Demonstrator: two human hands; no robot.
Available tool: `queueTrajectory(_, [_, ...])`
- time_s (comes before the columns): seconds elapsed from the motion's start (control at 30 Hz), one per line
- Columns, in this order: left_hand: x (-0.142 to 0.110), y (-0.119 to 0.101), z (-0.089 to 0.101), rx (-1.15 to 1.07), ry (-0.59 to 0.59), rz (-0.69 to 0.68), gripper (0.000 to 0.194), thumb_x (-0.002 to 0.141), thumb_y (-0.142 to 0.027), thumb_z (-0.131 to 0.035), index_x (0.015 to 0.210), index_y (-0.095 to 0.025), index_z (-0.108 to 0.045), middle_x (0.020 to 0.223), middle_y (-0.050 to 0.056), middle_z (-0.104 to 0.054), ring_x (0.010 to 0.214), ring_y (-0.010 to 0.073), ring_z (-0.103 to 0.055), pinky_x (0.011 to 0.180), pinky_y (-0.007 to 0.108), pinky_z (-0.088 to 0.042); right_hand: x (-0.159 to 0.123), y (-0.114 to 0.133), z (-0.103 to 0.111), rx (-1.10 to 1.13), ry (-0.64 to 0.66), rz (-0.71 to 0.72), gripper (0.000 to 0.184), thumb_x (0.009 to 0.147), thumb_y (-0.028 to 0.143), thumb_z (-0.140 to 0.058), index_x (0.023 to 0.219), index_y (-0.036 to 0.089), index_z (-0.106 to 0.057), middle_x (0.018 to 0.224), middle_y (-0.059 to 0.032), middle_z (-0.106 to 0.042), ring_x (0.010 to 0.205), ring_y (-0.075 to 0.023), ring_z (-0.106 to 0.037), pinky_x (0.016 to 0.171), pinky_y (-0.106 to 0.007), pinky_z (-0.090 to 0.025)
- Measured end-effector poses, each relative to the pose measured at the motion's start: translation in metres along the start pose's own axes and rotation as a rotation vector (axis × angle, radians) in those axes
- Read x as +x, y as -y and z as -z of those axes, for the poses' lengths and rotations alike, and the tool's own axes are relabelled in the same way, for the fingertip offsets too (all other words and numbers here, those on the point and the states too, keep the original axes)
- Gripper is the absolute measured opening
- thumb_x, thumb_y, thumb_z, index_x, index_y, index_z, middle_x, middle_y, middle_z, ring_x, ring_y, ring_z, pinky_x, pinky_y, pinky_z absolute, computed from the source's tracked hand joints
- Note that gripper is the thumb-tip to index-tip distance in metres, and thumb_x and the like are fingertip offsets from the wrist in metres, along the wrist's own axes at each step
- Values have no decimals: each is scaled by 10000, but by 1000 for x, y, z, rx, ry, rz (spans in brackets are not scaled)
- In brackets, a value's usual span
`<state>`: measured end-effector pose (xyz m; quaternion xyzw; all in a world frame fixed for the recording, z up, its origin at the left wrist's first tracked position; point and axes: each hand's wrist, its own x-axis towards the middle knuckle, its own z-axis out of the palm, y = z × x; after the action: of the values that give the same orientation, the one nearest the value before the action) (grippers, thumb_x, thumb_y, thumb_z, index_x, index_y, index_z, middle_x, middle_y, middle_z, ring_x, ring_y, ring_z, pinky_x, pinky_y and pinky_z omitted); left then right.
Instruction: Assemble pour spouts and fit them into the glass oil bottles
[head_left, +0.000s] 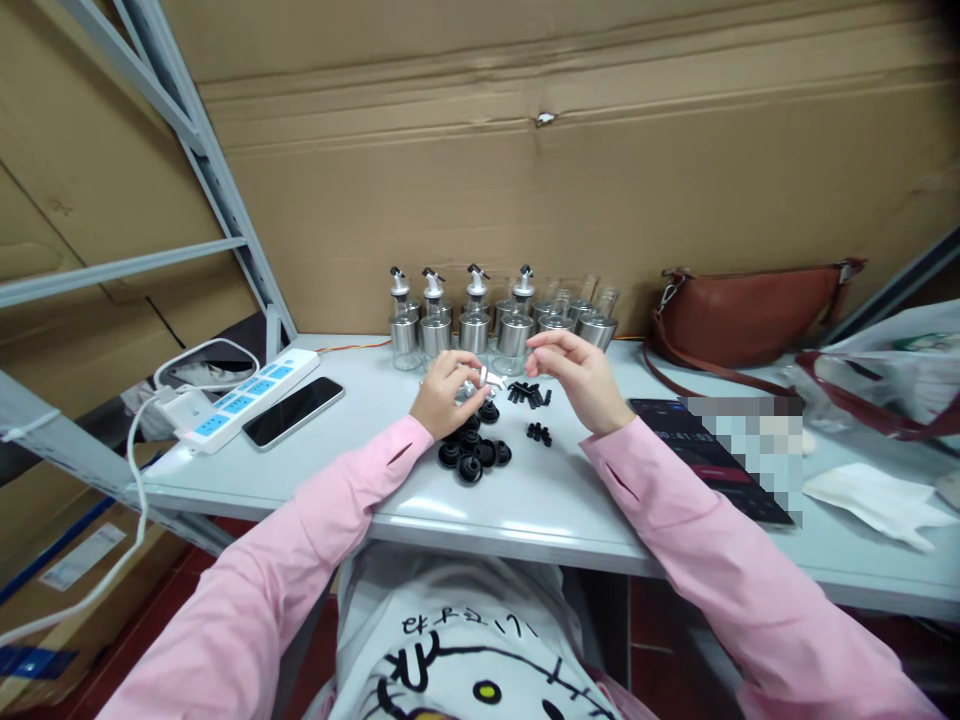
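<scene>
My left hand (448,393) is curled over the table, with a small white spout part (491,379) at its thumb and fingertips. More white and clear small parts behind those fingers are partly hidden. My right hand (576,378) is raised to the right with bent fingers; a gap shows between thumb and forefinger, and I see nothing held there. Below my left hand lies a pile of black round stoppers (470,468). Between the hands are short black tubes (531,393) and a cluster of smaller black pieces (539,433).
Glass-and-steel bottles (474,332) stand in rows at the back, several with white pourer tops. At left lie a power strip (251,400) and a phone (294,412). To the right are a tablet-like screen (705,455), a brown bag (750,315), tissue (874,497) and a plastic bag.
</scene>
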<state>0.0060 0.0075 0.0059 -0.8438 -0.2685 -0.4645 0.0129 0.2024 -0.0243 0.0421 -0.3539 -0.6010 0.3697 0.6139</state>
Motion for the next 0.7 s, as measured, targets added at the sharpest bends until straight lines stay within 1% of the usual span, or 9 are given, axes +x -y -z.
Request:
queueTrajectory(0.1, [-2, -7, -1, 25, -46, 9, 207, 869, -357, -494, 747, -192, -520, 892, 54, -546, 888, 174, -508, 833, 336, -420, -2, 1, -3, -83, 39, -24, 241, 673, 382, -700, 790, 187, -620, 657, -4, -633, 615, -139, -577, 624, -296, -468])
queueTrajectory(0.27, [-5, -8, -3, 16, -104, 25, 268, 888, -412, -459, 756, -186, -509, 876, 48, -515, 873, 162, -506, 830, 318, -424, -4, -1, -7, -141, 187, -115, 277, 642, 410, -724, 759, 171, -647, 682, -15, -644, 637, -142, -585, 625, -292, -463])
queueTrajectory(0.33, [-6, -8, -5, -6, -119, 18, 270, 888, -415, -459, 755, -185, -506, 876, 47, -509, 866, 159, -506, 828, 316, -429, -4, -4, -7, -158, 228, -124, 289, 646, 429, -718, 742, 163, -658, 659, -14, -640, 628, -138, -579, 628, -291, -463])
queueTrajectory(0.4, [-7, -7, -7, -16, -110, 15, 270, 891, -416, -453, 762, -185, -507, 879, 47, -504, 861, 157, -508, 823, 311, -437, -4, -6, -7, -177, 248, -112, 302, 650, 447, -711, 730, 159, -667, 639, -14, -638, 617, -137, -572, 626, -291, -463])
queueTrajectory(0.5, [-8, -7, -8, -20, -85, -15, 249, 902, -394, -437, 804, -182, -525, 901, 54, -504, 877, 158, -513, 826, 306, -444, -4, -7, -7, -188, 221, -88, 307, 657, 457, -704, 732, 162, -668, 633, -12, -637, 606, -137, -570, 607, -285, -463])
queueTrajectory(0.63, [-5, -7, -3, 4, -33, -105, 193, 917, -296, -415, 863, -177, -556, 931, 66, -516, 902, 161, -515, 830, 305, -449, -4, -2, -8, -182, 132, -70, 291, 661, 436, -708, 763, 167, -666, 656, -12, -642, 614, -137, -578, 597, -275, -475])
queueTrajectory(0.7, [-4, -7, -1, 33, -39, -142, 178, 917, -254, -409, 878, -177, -565, 929, 66, -521, 895, 159, -516, 820, 304, -454, -5, 1, -9, -180, 97, -59, 290, 656, 426, -714, 775, 166, -667, 656, -13, -645, 618, -139, -584, 606, -277, -485])
